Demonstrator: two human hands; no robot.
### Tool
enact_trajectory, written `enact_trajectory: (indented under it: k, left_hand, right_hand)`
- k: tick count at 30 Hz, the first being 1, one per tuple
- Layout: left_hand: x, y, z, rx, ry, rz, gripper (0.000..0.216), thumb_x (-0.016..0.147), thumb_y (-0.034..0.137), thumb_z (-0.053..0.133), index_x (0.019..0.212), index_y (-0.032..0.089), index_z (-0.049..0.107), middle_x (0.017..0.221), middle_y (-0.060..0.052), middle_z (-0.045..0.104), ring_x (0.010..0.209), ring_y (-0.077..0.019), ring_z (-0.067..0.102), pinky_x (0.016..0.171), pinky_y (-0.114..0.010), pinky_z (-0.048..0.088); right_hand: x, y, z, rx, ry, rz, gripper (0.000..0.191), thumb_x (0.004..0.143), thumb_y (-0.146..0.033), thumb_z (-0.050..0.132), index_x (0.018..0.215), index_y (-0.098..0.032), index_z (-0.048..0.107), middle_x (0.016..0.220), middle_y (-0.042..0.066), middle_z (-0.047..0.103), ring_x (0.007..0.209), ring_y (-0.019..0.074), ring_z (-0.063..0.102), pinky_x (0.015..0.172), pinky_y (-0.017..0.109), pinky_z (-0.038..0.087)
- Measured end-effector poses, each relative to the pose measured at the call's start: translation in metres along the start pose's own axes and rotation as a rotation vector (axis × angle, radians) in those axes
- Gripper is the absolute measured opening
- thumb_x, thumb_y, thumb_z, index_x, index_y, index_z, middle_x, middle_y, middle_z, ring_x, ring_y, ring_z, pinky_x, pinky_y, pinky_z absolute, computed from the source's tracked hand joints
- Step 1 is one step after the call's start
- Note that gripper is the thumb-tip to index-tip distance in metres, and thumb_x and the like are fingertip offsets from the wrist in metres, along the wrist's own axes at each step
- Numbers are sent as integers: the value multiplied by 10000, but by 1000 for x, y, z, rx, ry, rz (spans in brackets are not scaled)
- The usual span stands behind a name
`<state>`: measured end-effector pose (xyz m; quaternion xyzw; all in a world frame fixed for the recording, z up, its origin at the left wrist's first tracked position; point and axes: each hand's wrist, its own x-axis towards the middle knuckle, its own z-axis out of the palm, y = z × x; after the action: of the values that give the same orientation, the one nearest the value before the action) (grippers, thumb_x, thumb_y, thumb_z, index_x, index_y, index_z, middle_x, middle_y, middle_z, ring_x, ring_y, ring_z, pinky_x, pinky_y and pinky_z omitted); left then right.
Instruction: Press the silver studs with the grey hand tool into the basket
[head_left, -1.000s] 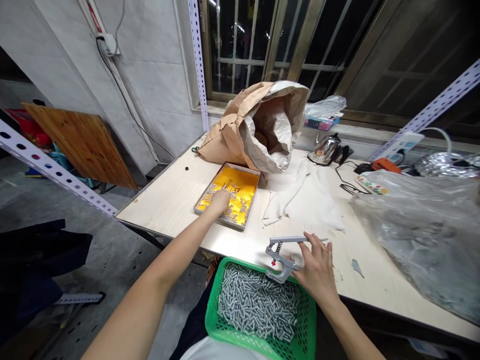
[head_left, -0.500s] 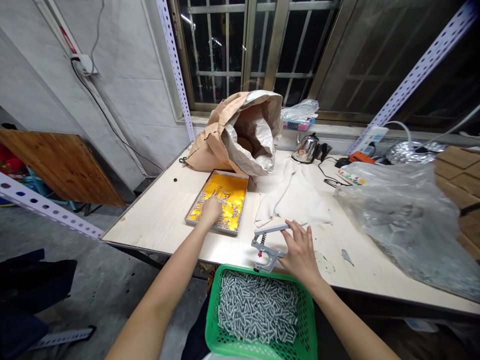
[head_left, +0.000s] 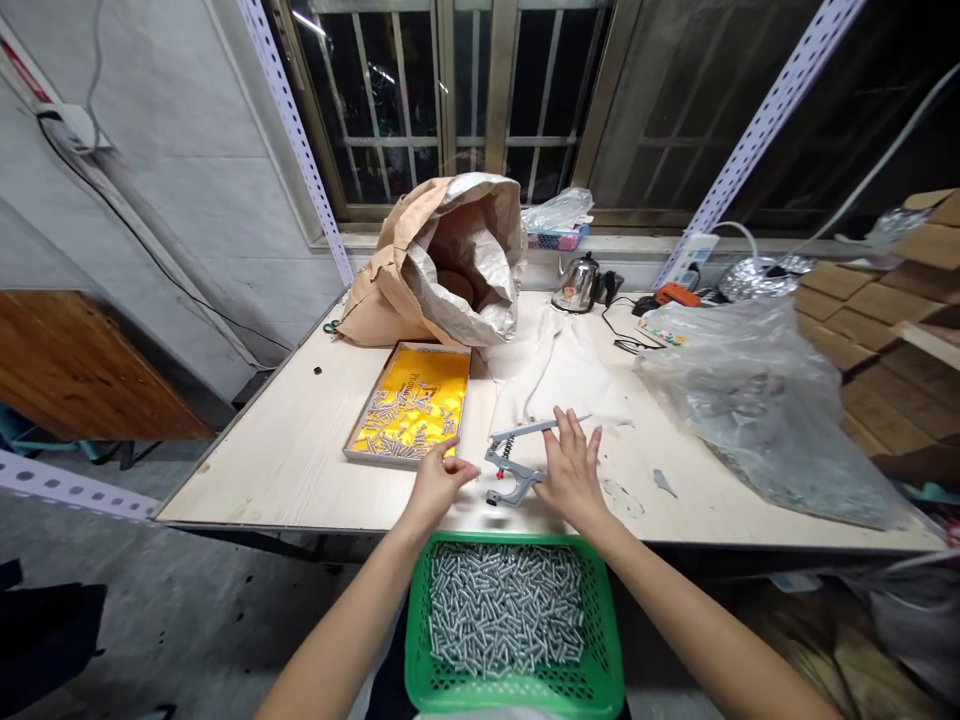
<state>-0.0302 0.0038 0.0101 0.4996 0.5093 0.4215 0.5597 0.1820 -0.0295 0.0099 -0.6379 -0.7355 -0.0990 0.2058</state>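
My left hand (head_left: 437,482) is closed in a pinch just in front of the tool's jaw; what sits between the fingertips is too small to make out. My right hand (head_left: 574,472) grips a grey hand press (head_left: 517,486), its fingers over the long lever and its thumb side at the frame. A spring and a red tip show on the press. Left of it lies a shallow box (head_left: 390,457) lined with yellow cloth, holding many small metal screw-like pieces (head_left: 401,415). Below both hands, a green basket (head_left: 420,640) is full of silvery spiral metal pieces (head_left: 504,610).
A large paper sack (head_left: 375,290) lies open at the back of the table (head_left: 262,450). Beside it are a white cloth (head_left: 544,370) and a metal kettle (head_left: 576,285). A clear plastic bag (head_left: 757,390) and stacked cardboard (head_left: 862,330) occupy the right side.
My left hand has left the yellow-lined box and moved right to the front of the hand press. My right hand still holds the press. The view has turned slightly right.
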Motion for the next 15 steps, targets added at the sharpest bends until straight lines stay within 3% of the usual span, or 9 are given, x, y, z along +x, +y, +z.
enact_trajectory:
  k: [5, 15]
  left_hand:
    - [-16, -3, 17, -152, 1, -93, 904, 534, 226, 788, 1287, -7, 345, 604, -17, 676, 577, -143, 619, 648, -245, 450]
    - [-16, -5, 25, -128, 64, -69, 868, 600, 196, 741, 1324, 13, 299, 629, -21, 681, 609, -144, 618, 646, -248, 445]
  right_hand:
    - [9, -7, 4, -5, -49, -51, 653, 628, -216, 616, 1228, -68, 403, 1486, 210, 99, 1379, 308, -13, 1053, 614, -59]
    - [8, -7, 6, 9, -88, -12, 693, 635, -207, 607, 1265, -64, 355, 1491, 213, 33, 1379, 312, -41, 1041, 622, -61]
